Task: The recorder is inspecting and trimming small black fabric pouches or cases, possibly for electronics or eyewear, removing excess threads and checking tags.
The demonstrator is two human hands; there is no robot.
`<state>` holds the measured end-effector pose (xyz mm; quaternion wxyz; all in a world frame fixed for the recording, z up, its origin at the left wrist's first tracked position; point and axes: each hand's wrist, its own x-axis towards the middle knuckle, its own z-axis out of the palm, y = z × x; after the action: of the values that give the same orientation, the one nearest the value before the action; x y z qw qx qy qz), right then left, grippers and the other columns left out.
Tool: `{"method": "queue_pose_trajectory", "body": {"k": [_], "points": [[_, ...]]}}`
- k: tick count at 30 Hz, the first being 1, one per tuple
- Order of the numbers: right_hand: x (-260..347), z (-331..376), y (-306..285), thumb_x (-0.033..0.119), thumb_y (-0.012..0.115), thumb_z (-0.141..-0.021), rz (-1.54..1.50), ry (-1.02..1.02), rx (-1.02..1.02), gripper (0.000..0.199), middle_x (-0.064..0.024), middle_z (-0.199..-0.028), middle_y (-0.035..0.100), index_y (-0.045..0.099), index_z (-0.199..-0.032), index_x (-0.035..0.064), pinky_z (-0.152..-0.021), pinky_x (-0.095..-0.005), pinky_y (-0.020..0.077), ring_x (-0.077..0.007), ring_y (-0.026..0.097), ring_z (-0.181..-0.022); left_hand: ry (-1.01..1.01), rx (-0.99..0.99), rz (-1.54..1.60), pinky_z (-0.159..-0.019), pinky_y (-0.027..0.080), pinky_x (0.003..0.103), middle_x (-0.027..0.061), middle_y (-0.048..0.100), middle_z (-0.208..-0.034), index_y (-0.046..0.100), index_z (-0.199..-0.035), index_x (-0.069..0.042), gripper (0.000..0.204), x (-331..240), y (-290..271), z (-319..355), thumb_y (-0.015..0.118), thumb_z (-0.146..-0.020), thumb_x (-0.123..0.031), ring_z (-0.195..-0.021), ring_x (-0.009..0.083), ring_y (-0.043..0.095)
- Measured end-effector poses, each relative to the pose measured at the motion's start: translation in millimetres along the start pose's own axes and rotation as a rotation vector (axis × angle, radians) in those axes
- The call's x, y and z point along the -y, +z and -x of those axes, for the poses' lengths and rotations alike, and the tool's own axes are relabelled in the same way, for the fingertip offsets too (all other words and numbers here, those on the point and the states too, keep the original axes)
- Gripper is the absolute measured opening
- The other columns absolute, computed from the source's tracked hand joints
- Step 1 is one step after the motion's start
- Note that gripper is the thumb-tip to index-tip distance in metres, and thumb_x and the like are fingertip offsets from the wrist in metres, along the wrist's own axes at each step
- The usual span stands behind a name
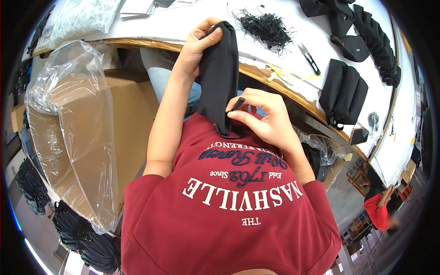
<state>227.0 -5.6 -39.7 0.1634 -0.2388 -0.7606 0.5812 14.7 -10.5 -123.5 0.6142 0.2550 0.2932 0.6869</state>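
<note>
Hands: left (197, 43), right (263, 117); both grip one black pouch (220, 73).

Bright, even overhead light, soft shadows, sharp centre (heavy fisheye bending, black vignette at rim).

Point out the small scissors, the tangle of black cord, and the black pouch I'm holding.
small metal thread scissors (310, 58), head view, on the blades
tangled pile of black cord (266, 26), head view, pile's middle
black fabric pouch (220, 73), head view, mid-body

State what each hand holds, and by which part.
Left hand grips the black fabric pouch at its top end; right hand pinches its small black tab lower down.
</note>
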Motion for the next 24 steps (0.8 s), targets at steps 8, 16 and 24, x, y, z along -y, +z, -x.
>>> {"method": "queue_pose_trajectory", "body": {"k": [8,16,24], "points": [[2,7,-4,0.006,0.071,-0.075,-0.048,0.047,0.179,0.010,-0.0055,-0.066,0.056,0.065,-0.079,0.0002,-0.054,-0.0253,0.0404,-0.0137,0.053,-0.058,0.066,-0.001,0.130,-0.059,0.053,0.022,0.0087,0.055,-0.081,0.053,-0.105,-0.005,0.024,10,-22,0,0.060,-0.091,-0.023,-0.070,0.0143,0.061],[-3,11,-12,0.006,0.069,-0.078,-0.124,-0.009,-0.038,0.007,-0.0030,-0.077,0.058,0.065,-0.084,0.0043,-0.056,-0.0240,0.0409,-0.0114,0.055,-0.067,0.155,-0.115,0.077,-0.066,0.044,0.028,0.0051,0.046,-0.087,0.049,-0.102,-0.004,0.027,-12,-7,6,0.050,-0.096,-0.030,-0.074,0.0140,0.044],[14,6,-14,0.002,0.070,-0.073,-0.101,0.040,0.039,0.010,-0.0050,-0.080,0.062,0.066,-0.082,0.0027,-0.067,-0.0257,0.0449,-0.0156,0.058,-0.076,0.176,-0.059,0.004,-0.065,0.039,0.027,0.0049,0.044,-0.087,0.048,-0.097,-0.005,0.023,-18,2,11,0.053,-0.094,-0.027,-0.074,0.0141,0.039]]}}
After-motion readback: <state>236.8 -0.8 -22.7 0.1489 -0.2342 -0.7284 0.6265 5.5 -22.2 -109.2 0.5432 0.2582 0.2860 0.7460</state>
